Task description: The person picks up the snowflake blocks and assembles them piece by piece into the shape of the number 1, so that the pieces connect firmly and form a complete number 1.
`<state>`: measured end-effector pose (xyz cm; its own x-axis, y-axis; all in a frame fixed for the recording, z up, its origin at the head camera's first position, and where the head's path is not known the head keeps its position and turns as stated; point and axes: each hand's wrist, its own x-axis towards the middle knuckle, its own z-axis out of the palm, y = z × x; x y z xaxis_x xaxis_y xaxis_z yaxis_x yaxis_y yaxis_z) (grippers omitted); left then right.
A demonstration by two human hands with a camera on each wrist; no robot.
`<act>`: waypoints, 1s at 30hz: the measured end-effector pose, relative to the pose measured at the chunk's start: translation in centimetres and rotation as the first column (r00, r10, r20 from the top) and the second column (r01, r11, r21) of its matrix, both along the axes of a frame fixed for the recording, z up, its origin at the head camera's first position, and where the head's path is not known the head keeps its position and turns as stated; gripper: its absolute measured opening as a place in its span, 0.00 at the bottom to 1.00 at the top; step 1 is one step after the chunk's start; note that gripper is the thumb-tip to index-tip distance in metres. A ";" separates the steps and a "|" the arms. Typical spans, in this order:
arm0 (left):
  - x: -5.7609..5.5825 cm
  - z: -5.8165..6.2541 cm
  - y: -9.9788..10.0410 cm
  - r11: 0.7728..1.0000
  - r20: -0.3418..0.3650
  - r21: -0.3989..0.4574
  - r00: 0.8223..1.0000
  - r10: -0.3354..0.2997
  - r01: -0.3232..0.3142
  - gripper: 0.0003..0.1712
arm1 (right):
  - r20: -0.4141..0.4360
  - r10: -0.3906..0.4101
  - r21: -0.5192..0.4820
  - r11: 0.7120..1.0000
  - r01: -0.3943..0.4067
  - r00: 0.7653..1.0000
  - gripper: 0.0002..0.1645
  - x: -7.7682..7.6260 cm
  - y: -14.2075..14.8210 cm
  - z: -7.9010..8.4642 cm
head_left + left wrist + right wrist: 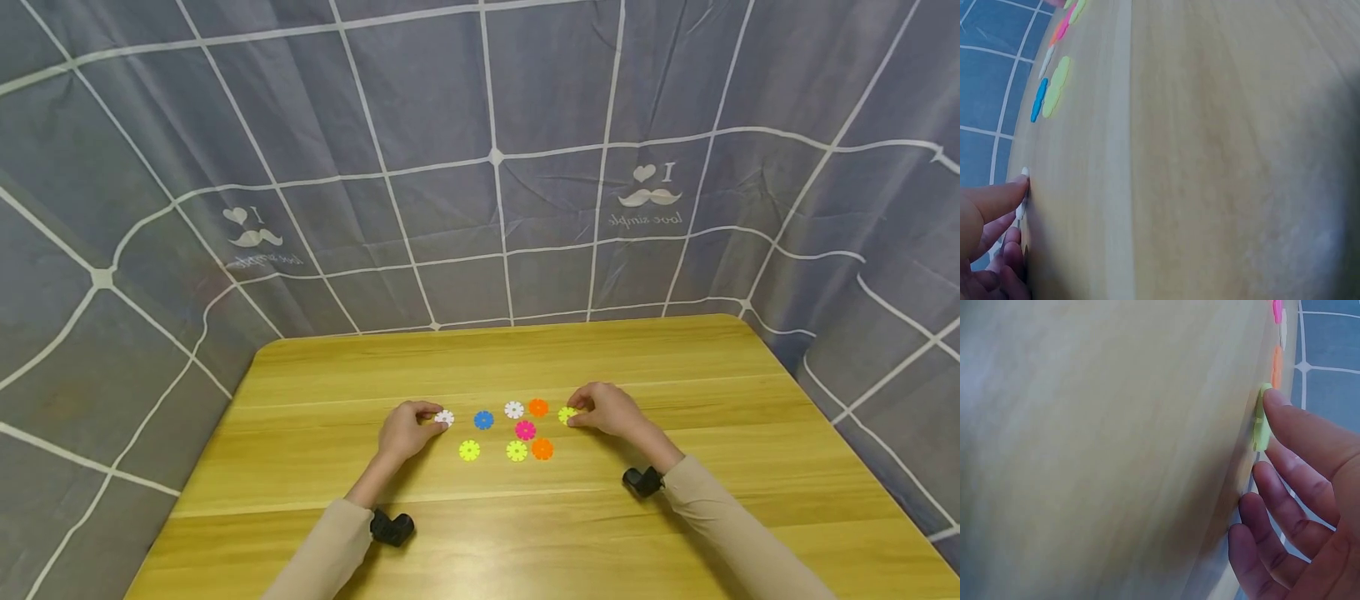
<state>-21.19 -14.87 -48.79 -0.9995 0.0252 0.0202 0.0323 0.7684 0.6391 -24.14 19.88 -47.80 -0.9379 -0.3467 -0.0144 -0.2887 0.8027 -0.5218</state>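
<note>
My left hand [403, 432] pinches a white notched snowflake disc [445, 418] by its edges, between thumb and fingers. On the right side, my right hand [611, 412] has thumb and index finger at opposite edges of a yellow-green snowflake disc [1261, 425]. Between the hands lie more such discs: a blue disc [483, 420], a second white disc [513, 410], an orange disc [538, 407] and a pink disc [526, 430]. Nearer the person are a yellow-green disc [469, 451] on the left, another yellow-green disc [517, 451] and a second orange disc [542, 449].
The discs lie flat on a wooden table [480, 517]. A grey curtain [435, 208] with white grid lines hangs behind the table's far edge and along both sides. Each wrist wears a small black camera, the left camera [392, 528] and the right camera [642, 482].
</note>
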 end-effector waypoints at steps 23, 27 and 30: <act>0.0 -0.6 -0.2 0.988 -0.047 0.150 0.998 0.036 -0.029 0.14 | 0.036 0.001 -0.114 0.993 0.003 0.999 0.11 0.5 0.6 0.0; 0.0 -0.4 -0.2 0.985 -0.044 0.169 0.999 0.032 -0.024 0.12 | 0.072 -0.006 -0.147 0.989 0.016 0.997 0.10 0.5 0.5 0.0; 0.0 -0.1 -0.1 0.983 -0.034 0.181 0.999 0.039 -0.032 0.12 | 0.098 -0.018 -0.168 0.985 0.035 0.995 0.09 0.5 0.4 0.1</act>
